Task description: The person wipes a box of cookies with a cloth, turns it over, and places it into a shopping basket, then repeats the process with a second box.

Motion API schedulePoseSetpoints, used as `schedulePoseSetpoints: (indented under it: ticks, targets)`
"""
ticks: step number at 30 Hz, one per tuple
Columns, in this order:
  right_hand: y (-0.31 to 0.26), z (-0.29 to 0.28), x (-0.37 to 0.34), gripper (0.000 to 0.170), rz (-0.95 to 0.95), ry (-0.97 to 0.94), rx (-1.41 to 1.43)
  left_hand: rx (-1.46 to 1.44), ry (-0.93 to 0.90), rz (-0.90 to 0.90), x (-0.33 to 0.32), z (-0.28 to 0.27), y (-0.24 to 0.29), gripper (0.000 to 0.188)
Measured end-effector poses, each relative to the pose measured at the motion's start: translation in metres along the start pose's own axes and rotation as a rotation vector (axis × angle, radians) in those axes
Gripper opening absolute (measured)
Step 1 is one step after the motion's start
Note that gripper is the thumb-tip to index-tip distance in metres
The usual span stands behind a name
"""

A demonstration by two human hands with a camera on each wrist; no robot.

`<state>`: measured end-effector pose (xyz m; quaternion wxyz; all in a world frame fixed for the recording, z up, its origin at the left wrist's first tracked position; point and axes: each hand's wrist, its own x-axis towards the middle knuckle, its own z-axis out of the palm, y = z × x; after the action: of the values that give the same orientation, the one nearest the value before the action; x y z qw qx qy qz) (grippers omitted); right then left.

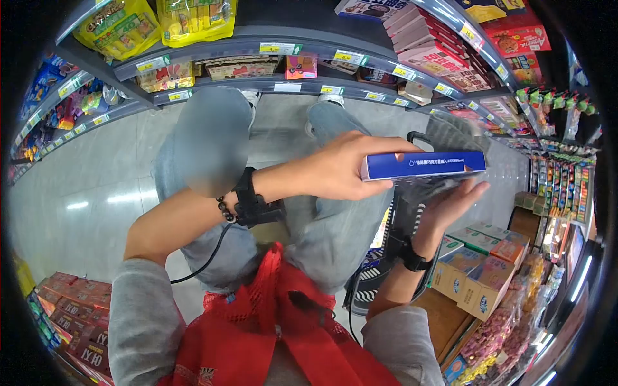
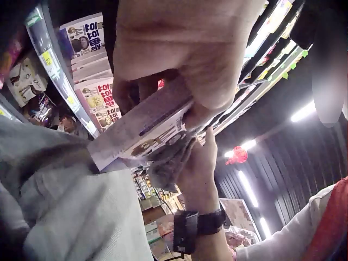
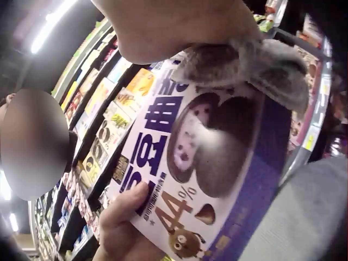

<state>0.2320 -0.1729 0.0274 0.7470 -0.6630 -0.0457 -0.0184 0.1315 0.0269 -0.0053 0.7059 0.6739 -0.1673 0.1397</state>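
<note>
My left hand (image 1: 341, 167) grips one end of a flat blue-and-white biscuit box (image 1: 421, 165), its thumb (image 3: 128, 209) lying on the printed front. That front pictures dark sandwich biscuits and "44%". A bunched grey cloth (image 3: 239, 70) lies against the box face, overlapping the picture. My right hand (image 1: 444, 209) holds the cloth there, close beside the box. Its thumb points up in the left wrist view, while its other fingers are largely hidden behind cloth and box. The box is raised above my knees, its narrow blue side facing up in the head view.
Shelves (image 1: 283, 48) of packaged snacks run in front, with similar boxes (image 1: 444, 48) stacked at upper right. A black shopping basket (image 1: 380, 276) stands beside my right leg. Cartons (image 1: 483, 264) are piled to the right, red boxes (image 1: 80, 315) at lower left.
</note>
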Motion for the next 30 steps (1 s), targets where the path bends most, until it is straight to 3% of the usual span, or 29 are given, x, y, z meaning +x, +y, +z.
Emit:
schedulePoseSetpoints:
  ticks: [5,8,12,13,16,18,21,24,26,30]
  targets:
    - [0.008,-0.013,0.004,0.065,-0.067,-0.121,-0.055,-0.024,0.004,0.010,0.003,-0.003,-0.002,0.050]
    - [0.021,-0.023,-0.006,0.064,-0.140,-0.256,-0.506,-0.039,0.105,-0.078,0.007,-0.007,-0.013,0.045]
    - [0.031,-0.042,-0.017,0.054,-0.111,-0.247,-0.514,0.218,0.288,-0.268,0.008,-0.012,-0.003,0.062]
    - [0.027,-0.041,-0.021,0.055,-0.164,-0.231,-0.528,0.137,0.314,-0.306,0.008,-0.009,-0.016,0.077]
    - [0.008,-0.032,-0.036,0.059,-0.280,-0.164,-0.568,0.394,0.305,-0.222,0.008,-0.007,-0.028,0.088]
    - [-0.002,-0.012,-0.053,0.059,-0.401,-0.108,-0.550,0.060,0.223,-0.372,0.010,-0.012,-0.022,0.102]
    - [-0.003,-0.005,-0.072,0.062,-0.679,-0.171,-0.863,-0.573,0.150,-0.608,0.011,-0.011,-0.001,0.108]
    - [0.001,0.009,-0.092,0.059,-0.782,-0.281,-0.899,-0.767,0.120,-0.590,0.009,-0.013,-0.004,0.098]
    - [0.010,0.011,-0.106,0.073,-0.784,-0.444,-0.942,-0.839,0.062,-0.565,0.008,-0.016,0.002,0.088]
    - [0.012,0.036,-0.114,0.083,-0.792,-0.668,-0.945,-0.941,0.017,-0.599,0.000,-0.016,0.002,0.067]
